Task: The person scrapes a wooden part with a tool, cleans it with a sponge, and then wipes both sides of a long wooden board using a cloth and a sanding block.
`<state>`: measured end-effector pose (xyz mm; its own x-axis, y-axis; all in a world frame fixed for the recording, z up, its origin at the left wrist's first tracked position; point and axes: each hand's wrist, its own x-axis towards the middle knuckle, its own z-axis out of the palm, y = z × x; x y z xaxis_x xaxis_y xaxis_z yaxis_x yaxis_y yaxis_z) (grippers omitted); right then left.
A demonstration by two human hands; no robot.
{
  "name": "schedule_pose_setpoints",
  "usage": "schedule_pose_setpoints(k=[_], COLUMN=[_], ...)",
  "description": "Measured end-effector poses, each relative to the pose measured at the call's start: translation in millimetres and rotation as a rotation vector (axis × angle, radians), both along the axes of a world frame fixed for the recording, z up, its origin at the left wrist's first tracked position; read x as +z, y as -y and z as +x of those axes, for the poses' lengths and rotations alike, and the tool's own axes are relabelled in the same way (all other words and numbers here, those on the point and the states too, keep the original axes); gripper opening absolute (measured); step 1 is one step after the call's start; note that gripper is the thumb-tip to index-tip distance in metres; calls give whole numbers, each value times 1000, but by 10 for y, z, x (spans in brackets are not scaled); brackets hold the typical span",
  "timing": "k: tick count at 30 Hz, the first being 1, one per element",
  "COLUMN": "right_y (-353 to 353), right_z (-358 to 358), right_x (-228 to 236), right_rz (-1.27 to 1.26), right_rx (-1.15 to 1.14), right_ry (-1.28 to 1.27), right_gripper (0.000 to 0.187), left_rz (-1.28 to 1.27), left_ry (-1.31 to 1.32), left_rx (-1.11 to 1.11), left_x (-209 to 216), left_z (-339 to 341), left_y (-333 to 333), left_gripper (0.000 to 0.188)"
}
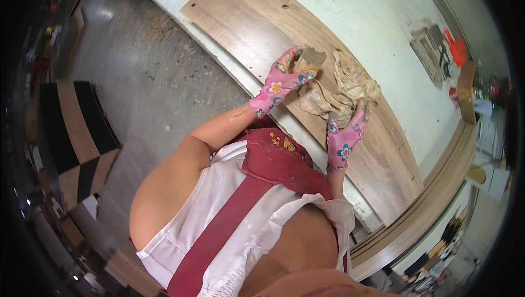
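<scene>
A grey, speckled concrete floor [147,73] spreads left of a long white-topped workbench [377,24], catching pale light toward the upper left. A boxy, black-and-brown striped object [75,125] stands on it.

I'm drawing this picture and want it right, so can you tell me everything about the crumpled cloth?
The crumpled cloth is cream with yellowish-brown patches, and looks like thin, soft fabric. It lies bunched in uneven folds on the wood-grain panel, one part spreading toward the gloved left hand. The gloved right hand touches its near edge, with some cloth between thumb and fingers. How firmly it's held, I can't tell.
</scene>
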<state>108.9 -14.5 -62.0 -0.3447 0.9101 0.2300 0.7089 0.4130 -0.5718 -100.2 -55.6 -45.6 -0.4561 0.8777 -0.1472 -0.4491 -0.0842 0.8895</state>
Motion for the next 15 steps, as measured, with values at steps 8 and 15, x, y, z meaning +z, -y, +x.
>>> schedule_pose_setpoints(k=[8,15], right_y=[30,24], right_z=[32,-85], right_x=[-115,-19], right_rz=[35,36], right_rx=[-40,-94], right_ry=[57,-206], right_gripper=[82,103], left_rz=[111,168], left_ry=[64,147], left_rx=[71,122], left_x=[-321,-352], left_z=[-342,-978], left_y=[284,578], left_gripper=[66,71])
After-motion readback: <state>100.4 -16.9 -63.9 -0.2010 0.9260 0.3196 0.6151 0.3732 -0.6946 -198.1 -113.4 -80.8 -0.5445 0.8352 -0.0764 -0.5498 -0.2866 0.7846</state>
